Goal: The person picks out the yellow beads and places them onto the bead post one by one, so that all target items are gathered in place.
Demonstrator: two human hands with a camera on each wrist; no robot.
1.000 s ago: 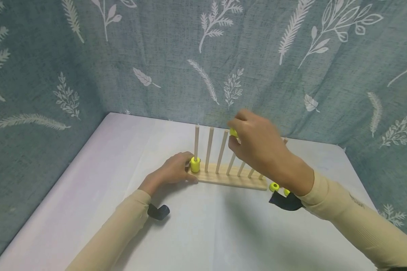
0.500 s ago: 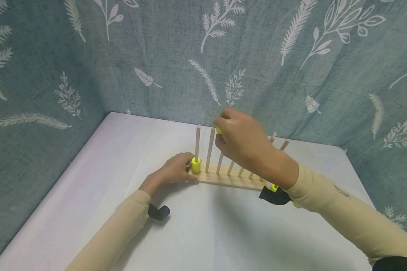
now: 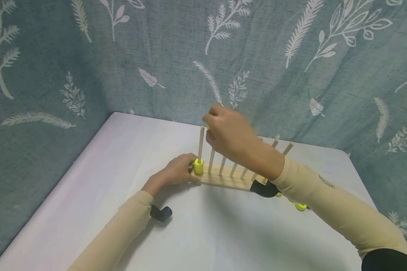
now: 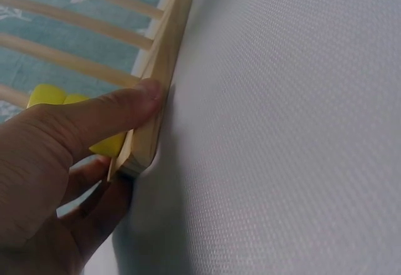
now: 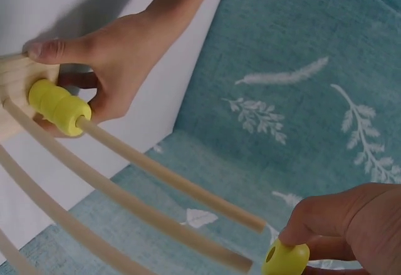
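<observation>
A pale wooden base (image 3: 227,181) with a row of several upright wooden pegs stands on the table. Yellow beads (image 5: 59,107) are stacked at the foot of its leftmost peg (image 5: 175,178). My left hand (image 3: 179,170) grips the left end of that base, thumb along the front edge, fingers behind. Up at the peg tops, my right hand (image 3: 228,130) pinches a single yellow bead (image 5: 286,258) between thumb and fingers. In the right wrist view the bead's hole faces the leftmost peg, whose tip is a short gap away.
More yellow beads lie on the table right of the base, one yellow bead (image 3: 300,206) showing beside the right sleeve, another mostly covered by a black strap (image 3: 265,189). A patterned blue-green curtain (image 3: 176,56) rises behind the white table (image 3: 196,233).
My right hand has moved left along the peg tops with the bead, from mid-row to near the leftmost peg. The left hand keeps its hold on the base.
</observation>
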